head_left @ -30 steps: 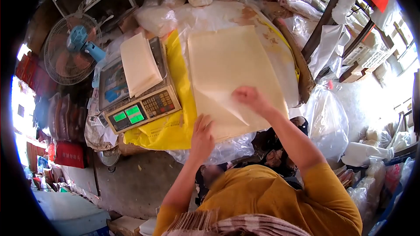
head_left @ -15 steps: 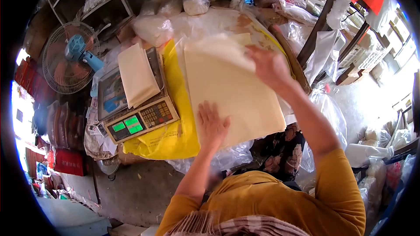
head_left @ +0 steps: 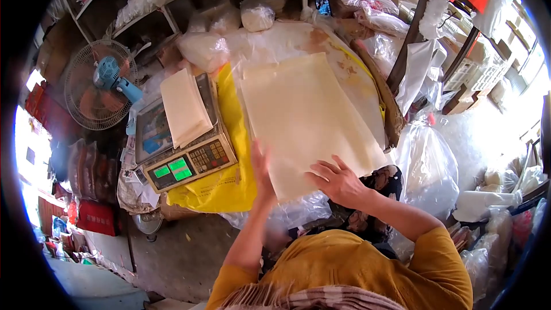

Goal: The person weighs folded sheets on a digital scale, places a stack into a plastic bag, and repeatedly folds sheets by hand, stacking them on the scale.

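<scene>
At far left, clear plastic bags [head_left: 86, 163] with brownish contents hang above a red bag [head_left: 96, 217], below a fan [head_left: 103, 83] with a blue hub. A digital scale [head_left: 189, 161], its green display lit, bears a folded cream stack [head_left: 185, 106]; behind it on the table [head_left: 367, 100] sits a clear bag [head_left: 204, 50] of something pale. A yellow plastic sheet [head_left: 238, 126] lies under the scale. The person's left hand [head_left: 261, 172], blurred, is at the near left edge of large cream sheets [head_left: 310, 120] lying flat in the middle; whether it grips them cannot be told. The right hand [head_left: 338, 182], fingers spread and grasping nothing, is at their near edge. Further right, a bulging translucent bag [head_left: 427, 166] has unclear contents; beyond it is a white lattice crate [head_left: 479, 74].
</scene>
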`<act>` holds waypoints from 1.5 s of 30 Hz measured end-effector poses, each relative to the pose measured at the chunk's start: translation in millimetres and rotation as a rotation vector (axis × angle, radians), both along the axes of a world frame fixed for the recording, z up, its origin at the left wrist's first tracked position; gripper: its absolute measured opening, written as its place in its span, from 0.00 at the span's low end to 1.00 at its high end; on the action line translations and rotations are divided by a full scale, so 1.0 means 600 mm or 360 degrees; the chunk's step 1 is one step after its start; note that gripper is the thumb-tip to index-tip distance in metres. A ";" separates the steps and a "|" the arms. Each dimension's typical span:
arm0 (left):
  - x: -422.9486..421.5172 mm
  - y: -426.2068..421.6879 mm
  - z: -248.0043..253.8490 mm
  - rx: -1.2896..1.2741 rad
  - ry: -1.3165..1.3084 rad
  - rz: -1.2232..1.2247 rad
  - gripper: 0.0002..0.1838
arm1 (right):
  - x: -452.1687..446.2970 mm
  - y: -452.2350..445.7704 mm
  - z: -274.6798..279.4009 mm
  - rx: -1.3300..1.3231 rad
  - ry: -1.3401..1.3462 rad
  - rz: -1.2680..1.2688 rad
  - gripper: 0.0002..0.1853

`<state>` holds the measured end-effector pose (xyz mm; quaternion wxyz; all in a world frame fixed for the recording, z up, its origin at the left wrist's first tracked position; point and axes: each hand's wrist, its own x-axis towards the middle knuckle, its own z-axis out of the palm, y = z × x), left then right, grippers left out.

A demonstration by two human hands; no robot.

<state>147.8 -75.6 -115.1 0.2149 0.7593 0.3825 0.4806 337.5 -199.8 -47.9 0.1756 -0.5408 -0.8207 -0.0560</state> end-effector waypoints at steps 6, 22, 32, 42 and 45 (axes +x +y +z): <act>-0.076 0.027 -0.010 -0.0081 0.0370 -0.0413 0.09 | 0.144 -0.038 -0.037 -0.0515 -0.0258 -0.0456 0.20; -0.065 0.066 0.032 -0.0380 0.0404 0.0384 0.21 | 0.183 0.086 -0.076 -0.0317 0.1554 -0.1059 0.22; -0.027 0.012 -0.011 0.0042 0.1230 -0.0211 0.38 | 0.164 0.112 -0.084 -0.0407 0.0783 -0.1252 0.31; -0.064 0.029 -0.014 0.0253 0.1237 -0.0283 0.25 | 0.073 0.075 -0.135 -0.0287 0.0056 -0.0762 0.29; -0.096 0.048 -0.002 0.0121 0.1236 -0.0261 0.18 | 0.048 0.079 -0.084 -0.0609 0.0273 -0.0799 0.29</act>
